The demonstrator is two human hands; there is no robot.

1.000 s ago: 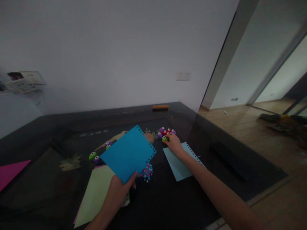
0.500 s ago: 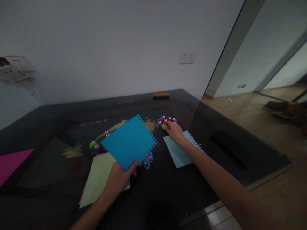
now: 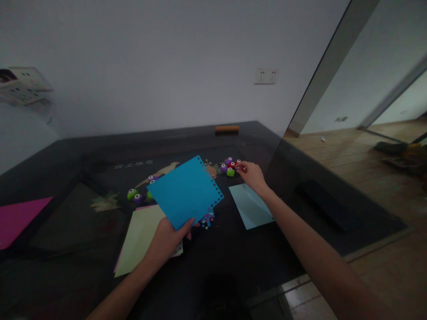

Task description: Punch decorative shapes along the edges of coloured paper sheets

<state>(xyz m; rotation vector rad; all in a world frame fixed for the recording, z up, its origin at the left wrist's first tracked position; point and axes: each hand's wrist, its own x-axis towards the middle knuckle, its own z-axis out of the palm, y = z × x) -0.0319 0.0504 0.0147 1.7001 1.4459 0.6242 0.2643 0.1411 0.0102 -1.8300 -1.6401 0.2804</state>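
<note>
My left hand (image 3: 173,234) pinches a sheet of blue paper (image 3: 187,191) by its lower corner, thumb on top. The sheet is held above the table, with small cut-out holes along its right edges. My right hand (image 3: 250,173) is closed at the right end of a cluster of small craft paper punches with eye-like tops, its fingertips on one that is mostly hidden. A green punch (image 3: 230,171), a red punch (image 3: 232,165) and a purple punch (image 3: 223,168) stand beside the fingers. Under my right wrist lies a pale blue sheet (image 3: 248,206) with a holed edge.
Punched-out confetti (image 3: 207,218) lies partly under the blue sheet. At left are a pale yellow paper stack (image 3: 140,235), another green punch (image 3: 132,194) and a magenta sheet (image 3: 25,218). A brown roll (image 3: 227,129) lies at the back; a dark bar (image 3: 327,204) at right.
My right hand has moved off the green punch to the right end of the cluster. My left hand still holds the blue sheet, and the view has shifted slightly.
</note>
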